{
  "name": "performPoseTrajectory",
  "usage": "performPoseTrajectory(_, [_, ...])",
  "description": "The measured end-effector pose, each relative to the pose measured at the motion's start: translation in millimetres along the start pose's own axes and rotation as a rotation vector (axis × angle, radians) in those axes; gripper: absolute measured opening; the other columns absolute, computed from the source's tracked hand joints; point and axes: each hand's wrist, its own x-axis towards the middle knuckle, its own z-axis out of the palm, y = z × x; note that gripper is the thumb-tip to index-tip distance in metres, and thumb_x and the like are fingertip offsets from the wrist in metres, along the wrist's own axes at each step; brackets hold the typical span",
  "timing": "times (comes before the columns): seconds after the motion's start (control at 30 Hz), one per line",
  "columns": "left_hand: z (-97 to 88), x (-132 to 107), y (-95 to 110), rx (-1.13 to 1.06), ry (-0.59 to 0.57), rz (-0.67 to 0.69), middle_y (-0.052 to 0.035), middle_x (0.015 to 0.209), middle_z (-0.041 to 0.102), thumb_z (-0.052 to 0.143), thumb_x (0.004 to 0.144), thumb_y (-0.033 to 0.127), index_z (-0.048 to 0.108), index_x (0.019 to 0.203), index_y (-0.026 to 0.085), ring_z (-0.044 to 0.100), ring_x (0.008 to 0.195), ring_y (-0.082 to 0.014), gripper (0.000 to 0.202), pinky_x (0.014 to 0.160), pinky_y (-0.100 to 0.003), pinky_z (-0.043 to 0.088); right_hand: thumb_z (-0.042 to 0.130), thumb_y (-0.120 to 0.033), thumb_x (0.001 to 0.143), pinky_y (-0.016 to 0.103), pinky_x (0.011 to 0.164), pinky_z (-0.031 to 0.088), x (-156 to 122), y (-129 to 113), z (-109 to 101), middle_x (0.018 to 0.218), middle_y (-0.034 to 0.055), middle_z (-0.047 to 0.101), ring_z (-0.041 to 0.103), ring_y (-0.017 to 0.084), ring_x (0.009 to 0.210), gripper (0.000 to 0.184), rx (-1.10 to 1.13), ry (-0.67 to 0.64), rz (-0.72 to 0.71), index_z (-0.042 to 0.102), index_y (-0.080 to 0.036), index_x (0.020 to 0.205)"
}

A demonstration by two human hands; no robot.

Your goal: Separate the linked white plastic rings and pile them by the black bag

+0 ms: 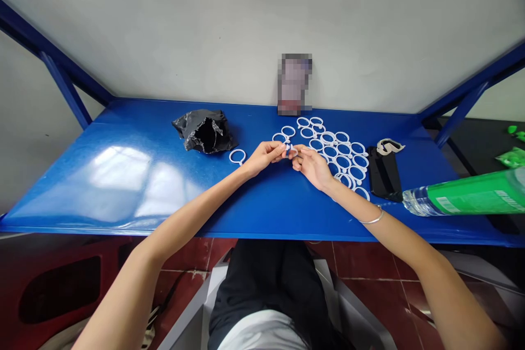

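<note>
Over the middle of the blue table, my left hand (266, 155) and my right hand (312, 166) meet fingertip to fingertip. Between them is a small white plastic ring (292, 151), pinched by both hands and partly covered by fingers. Just beyond my left fingers lie two loose white rings (288, 131). Another single white ring (237, 157) rests left of my left hand. Many more white rings (343, 162), each with a small loop, are spread flat beyond and to the right of my right hand, which hides some of them.
A torn black plastic bag (208, 132) sits left of centre on the table (135, 175). To the right are a black phone-like slab (384, 175), a pale curved item (389, 146) and a bottle with green label (471, 192). A blurred-out upright device (293, 85) leans on the wall.
</note>
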Motion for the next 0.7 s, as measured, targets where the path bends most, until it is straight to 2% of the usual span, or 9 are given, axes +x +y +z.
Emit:
performPoseTrajectory(0.1, [-17.1,1.1,7.4,0.360,0.054,0.069,0.0013,0.060,0.046,0.048,0.088,0.062,0.059,0.071,0.014,0.038,0.055,-0.0092,0.052,0.056,-0.024,0.028,0.056,-0.032,0.078,0.025,0.066,0.046,-1.1,-1.0,-0.7,0.108,0.0027,0.062,0.057,0.011,0.073,0.027,-0.044,0.053,-0.019,0.061,-0.024,0.104])
performPoseTrajectory(0.17, [-28.8,1.4,13.6,0.716,0.129,0.115,-0.0029,0.068,0.055,0.046,0.093,0.046,0.061,0.072,0.014,0.047,0.063,-0.0121,0.041,0.063,-0.025,0.034,0.059,-0.030,0.078,0.026,0.071,0.048,-1.9,-0.7,-0.7,0.113,0.0026,0.061,0.060,0.011,0.078,0.029,-0.095,0.079,-0.013,0.060,-0.025,0.106])
performPoseTrajectory(0.23, [-39.9,1.0,19.4,1.072,0.192,0.079,-0.0074,0.080,0.061,0.048,0.093,0.031,0.064,0.077,0.014,0.054,0.074,-0.0164,0.029,0.070,-0.027,0.037,0.060,-0.029,0.079,0.026,0.072,0.048,-2.9,0.2,0.0,0.113,0.0029,0.061,0.061,0.011,0.080,0.027,-0.175,0.081,-0.019,0.061,-0.024,0.105])
performPoseTrajectory(0.3, [-49.7,-0.5,23.7,1.295,0.220,-0.031,-0.0114,0.088,0.063,0.046,0.093,0.025,0.066,0.083,0.012,0.057,0.081,-0.0201,0.026,0.072,-0.028,0.038,0.060,-0.029,0.079,0.027,0.072,0.048,-4.2,1.5,0.9,0.113,0.0032,0.060,0.061,0.011,0.080,0.024,-0.278,0.061,-0.039,0.062,-0.023,0.102])
performPoseTrajectory(0.37, [-57.6,-2.5,26.5,1.399,0.204,-0.135,-0.0134,0.093,0.063,0.044,0.095,0.025,0.068,0.090,0.011,0.059,0.083,-0.0219,0.028,0.070,-0.029,0.038,0.058,-0.028,0.081,0.028,0.073,0.047,-5.4,2.5,1.5,0.106,0.0028,0.062,0.060,0.012,0.078,0.022,-0.382,0.034,-0.056,0.063,-0.022,0.101])
performPoseTrajectory(0.47, [-64.5,-6.4,31.3,1.470,0.144,-0.206,-0.0131,0.095,0.064,0.042,0.095,0.023,0.069,0.093,0.012,0.060,0.084,-0.0224,0.029,0.067,-0.028,0.038,0.055,-0.028,0.082,0.030,0.075,0.046,-6.6,3.2,1.3,0.086,0.0006,0.064,0.059,0.013,0.074,0.021,-0.483,0.002,-0.062,0.063,-0.022,0.101])
performPoseTrajectory(0.63, [-69.0,-19.6,50.0,1.516,0.127,-0.177,-0.0140,0.107,0.061,0.052,0.090,0.025,0.069,0.093,0.012,0.060,0.077,-0.0189,0.022,0.062,-0.028,0.036,0.054,-0.027,0.083,0.030,0.074,0.046,-6.1,3.5,-0.2,0.081,0.0000,0.063,0.058,0.013,0.072,0.021,-0.522,-0.012,-0.064,0.062,-0.021,0.101])
performPoseTrajectory(0.7, [-73.8,-27.4,57.1,1.477,0.060,-0.180,-0.0109,0.101,0.064,0.059,0.086,0.032,0.070,0.087,0.015,0.059,0.073,-0.0172,0.020,0.060,-0.026,0.036,0.054,-0.027,0.083,0.030,0.074,0.046,-4.9,4.7,-0.9,0.081,0.0001,0.063,0.058,0.013,0.071,0.020,-0.529,-0.020,-0.065,0.063,-0.021,0.100])
